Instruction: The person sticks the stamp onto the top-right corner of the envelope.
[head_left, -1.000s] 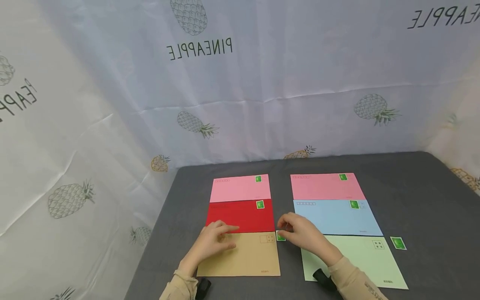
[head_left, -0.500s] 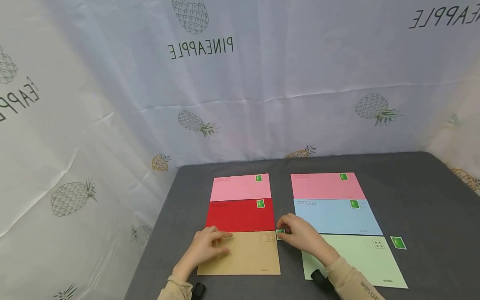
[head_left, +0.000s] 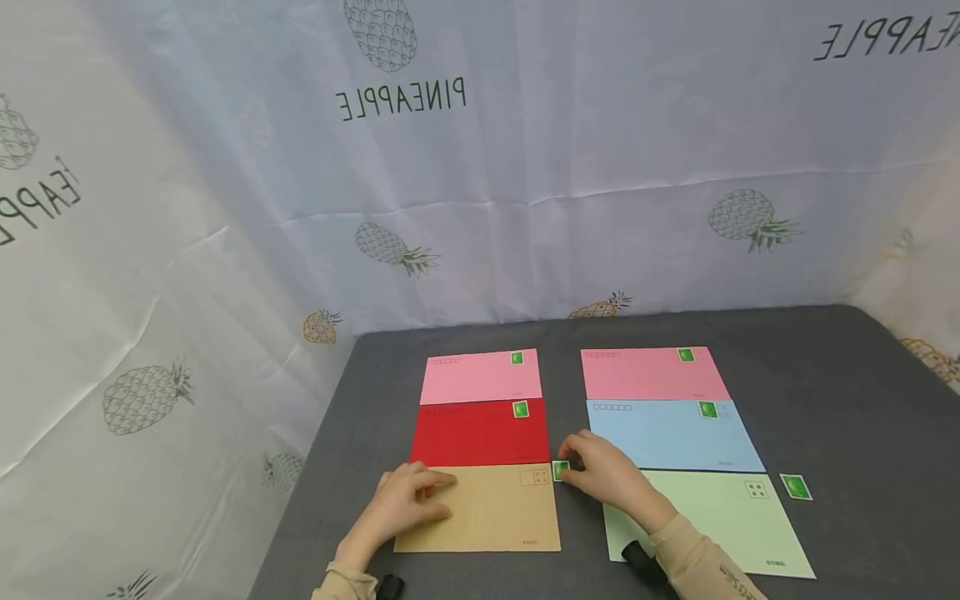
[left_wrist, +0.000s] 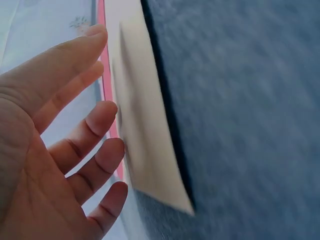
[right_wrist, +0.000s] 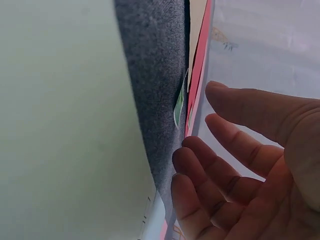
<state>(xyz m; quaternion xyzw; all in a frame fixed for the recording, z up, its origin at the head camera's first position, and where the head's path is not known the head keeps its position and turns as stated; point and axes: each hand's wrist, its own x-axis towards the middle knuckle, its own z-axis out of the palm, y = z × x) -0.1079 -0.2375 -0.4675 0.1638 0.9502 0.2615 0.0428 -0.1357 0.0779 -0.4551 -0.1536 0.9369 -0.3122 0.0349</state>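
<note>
My left hand [head_left: 405, 498] hovers over or rests on the left part of a tan envelope [head_left: 502, 521]; contact is unclear. In the left wrist view its fingers are relaxed and spread beside the tan envelope [left_wrist: 150, 125], holding nothing. Just right of that envelope's top right corner lies a small green stamp [head_left: 559, 470] with a white border. The fingertips of my right hand [head_left: 611, 475] are at this stamp. Seen from the right wrist, the slightly curved stamp [right_wrist: 179, 106] sits beyond the loosely bent fingers, apart from them.
Behind the tan envelope lie red [head_left: 472, 437] and pink [head_left: 476, 382] envelopes, each stamped. To the right are stamped pink [head_left: 645, 377] and blue [head_left: 667, 437] envelopes and a light green one [head_left: 720, 525]. Another stamp [head_left: 796, 487] lies beside it on the grey table [head_left: 862, 400].
My left hand has drawn back to the left and slightly toward me over the tan envelope. The right hand has barely shifted, and the stamp beside it stays about where it was.
</note>
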